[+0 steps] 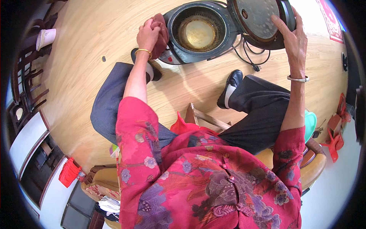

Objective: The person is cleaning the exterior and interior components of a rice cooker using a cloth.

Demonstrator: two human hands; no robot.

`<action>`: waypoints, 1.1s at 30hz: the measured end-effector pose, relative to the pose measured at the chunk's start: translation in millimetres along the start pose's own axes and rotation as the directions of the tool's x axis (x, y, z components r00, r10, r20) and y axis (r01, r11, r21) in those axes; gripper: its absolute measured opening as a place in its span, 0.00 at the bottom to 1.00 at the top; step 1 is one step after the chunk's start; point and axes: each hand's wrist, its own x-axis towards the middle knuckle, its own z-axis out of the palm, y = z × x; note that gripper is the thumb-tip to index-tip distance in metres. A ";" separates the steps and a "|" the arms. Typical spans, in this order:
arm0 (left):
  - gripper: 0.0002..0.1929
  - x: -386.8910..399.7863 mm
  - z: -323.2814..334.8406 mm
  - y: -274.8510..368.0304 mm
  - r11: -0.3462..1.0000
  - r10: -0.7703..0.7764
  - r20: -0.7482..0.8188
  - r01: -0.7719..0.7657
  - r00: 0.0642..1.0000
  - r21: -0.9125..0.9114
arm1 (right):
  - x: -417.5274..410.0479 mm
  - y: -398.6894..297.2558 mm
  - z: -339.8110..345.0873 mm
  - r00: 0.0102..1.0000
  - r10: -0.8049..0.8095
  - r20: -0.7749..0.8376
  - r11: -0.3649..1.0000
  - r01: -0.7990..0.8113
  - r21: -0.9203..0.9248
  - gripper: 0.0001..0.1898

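My left hand [148, 35] grips a bunched reddish-brown cloth [162, 28] against the near left side of an electric rice cooker [187, 57]. The cooker stands open before me. Inside its dark well, a round metal heating plate [199, 34] shows, ringed with brown stains. To the right hangs the hinged lid [258, 17], its grey, spotted inner face turned up. My right hand [296, 43] holds the lid's right edge, thumb on the inner face and fingers mostly hidden behind the rim. A control panel with a red button [170, 59] is partly covered by the cloth.
A black power cord with plug [256, 67] lies on the wood-patterned floor below the lid. My shoes [235, 78] flank the space before the cooker. Between my legs is a wooden frame [211, 118]. A white bucket [45, 39] and red basket [69, 171] are at left.
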 end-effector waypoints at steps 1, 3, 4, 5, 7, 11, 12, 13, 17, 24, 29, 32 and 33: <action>0.24 -2.3 -3.3 -0.5 1.000 -0.003 -0.005 0.003 1.000 0.003 | 2.2 0.9 2.8 1.000 -0.004 0.002 1.000 0.004 0.004 0.39; 0.20 -11.8 -10.6 1.6 0.997 -0.069 0.055 0.067 0.996 0.032 | 5.2 3.4 6.5 0.999 0.006 0.039 0.996 -0.010 0.087 0.40; 0.17 -26.6 -9.2 5.6 0.997 -0.076 0.002 0.075 0.997 0.034 | 5.6 2.3 7.3 0.999 0.005 0.040 0.996 -0.009 0.089 0.40; 0.17 -42.1 -7.6 10.4 0.996 -0.076 0.000 0.076 0.997 0.035 | 5.8 0.4 7.4 0.999 0.001 0.034 0.999 -0.003 0.053 0.40; 0.15 -76.6 -7.6 16.5 0.998 -0.055 -0.097 0.057 0.994 0.011 | 4.8 -3.7 6.5 1.000 -0.009 0.030 1.000 0.009 0.027 0.40; 0.14 -156.2 3.1 39.3 0.996 -0.069 -0.107 0.074 0.992 0.041 | 0.3 -3.9 0.3 0.999 0.015 0.038 0.999 -0.014 -0.031 0.39; 0.15 -173.4 5.7 50.1 0.997 -0.052 -0.078 0.056 0.996 0.057 | 0.7 -1.5 -0.6 0.999 0.015 0.029 0.997 -0.013 -0.081 0.39; 0.15 -189.0 5.4 59.6 0.997 -0.034 -0.050 0.038 0.998 0.073 | 0.0 -0.1 -1.6 1.000 0.008 0.027 0.997 -0.006 -0.075 0.39; 0.13 -212.1 -5.3 68.4 0.994 -0.044 0.160 0.028 0.986 0.103 | -0.3 10.5 -2.1 1.000 -0.002 0.028 0.999 0.003 -0.034 0.39; 0.12 -147.7 -78.6 49.1 0.997 -0.067 0.342 0.045 0.937 0.070 | 2.8 13.8 1.3 0.999 -0.036 0.006 0.998 0.036 -0.051 0.37; 0.17 -72.9 -118.0 52.5 0.992 -0.028 -0.152 0.046 0.988 0.116 | 0.5 -0.3 -4.7 0.998 0.028 0.057 1.000 -0.028 0.004 0.37; 0.19 -29.7 -94.1 46.3 0.992 0.113 -0.214 -0.099 0.970 0.075 | 5.4 -0.2 -3.5 0.999 -0.036 0.019 0.997 0.037 -0.070 0.36; 0.18 -12.0 -79.6 34.5 0.982 0.189 -0.253 -0.181 0.949 0.053 | 5.8 -8.8 -1.4 0.999 -0.014 0.045 0.999 0.016 -0.040 0.35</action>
